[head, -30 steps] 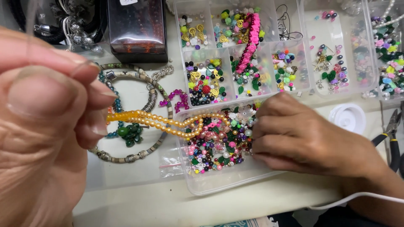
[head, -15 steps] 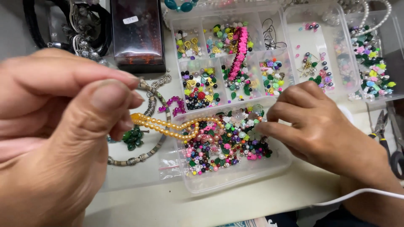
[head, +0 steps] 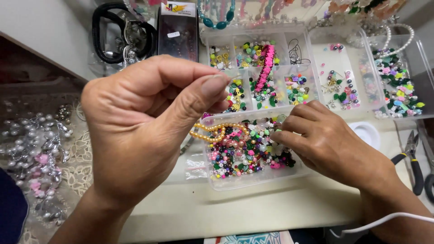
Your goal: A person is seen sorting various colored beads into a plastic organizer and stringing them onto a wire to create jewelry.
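While the left hand (head: 144, 135) is raised close to the camera with thumb and forefinger pinched shut, what it grips is too fine to make out; it may be a thread, judging by the strand of gold beads (head: 217, 131) that runs from under that hand down toward the tray of loose beads (head: 253, 156). The right hand (head: 325, 140) rests over the right side of that tray, fingers curled and fingertips (head: 278, 135) pressed among the mixed beads, apparently closed on a single bead, though the bead itself cannot be seen.

As for progress, one short run of gold beads is strung, lying across the tray's near-left corner; I judge the stringing well begun but far from done, since the tray is full of loose beads.

By count: two hands, one gold strand, one shallow clear tray in use. Behind it stands one compartment box (head: 262, 68) of sorted beads with a pink beaded strip (head: 266, 63) inside, and to the right two more clear boxes (head: 398, 72). One pair of pliers (head: 413, 160) lies at the right edge of the tabletop (head: 226, 208), a white cable (head: 384, 221) crosses the near corner, and black coiled bands (head: 113, 36) sit at the back left. A heap of silver beads (head: 31, 149) lies far left.
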